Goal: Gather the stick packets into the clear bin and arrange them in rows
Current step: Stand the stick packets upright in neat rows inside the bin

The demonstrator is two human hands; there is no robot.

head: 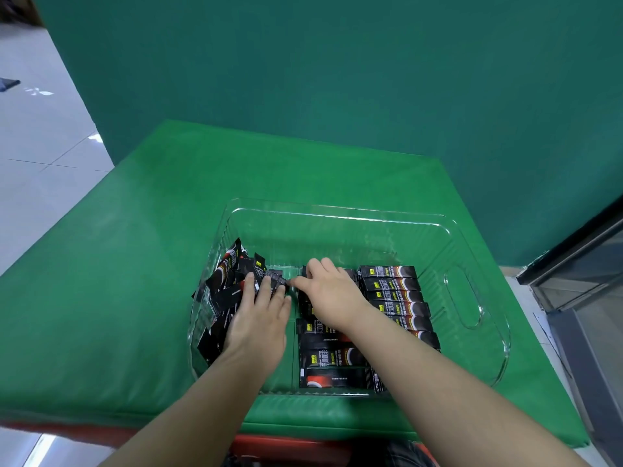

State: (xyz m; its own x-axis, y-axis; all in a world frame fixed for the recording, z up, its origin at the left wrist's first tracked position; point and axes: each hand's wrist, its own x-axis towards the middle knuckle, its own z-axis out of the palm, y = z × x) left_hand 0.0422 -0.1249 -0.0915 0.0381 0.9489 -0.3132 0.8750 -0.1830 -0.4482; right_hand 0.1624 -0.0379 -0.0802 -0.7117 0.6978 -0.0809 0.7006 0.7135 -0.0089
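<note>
A clear bin (472,298) sits on the green table and holds black stick packets. A loose pile of packets (226,284) leans against its left wall. Two neat rows lie flat: a middle row (332,358) and a right row (397,291). My left hand (259,318) lies flat with straight fingers on the loose pile. My right hand (328,291) reaches over the top of the middle row, and its fingertips pinch the end of one packet (278,277) from the pile. My right forearm hides part of both rows.
A green cloth covers the table (135,264), with a green backdrop (337,79) behind it. Tiled floor lies to the left. A dark glass-fronted cabinet (586,281) stands at the right edge. The bin's far half holds no packets.
</note>
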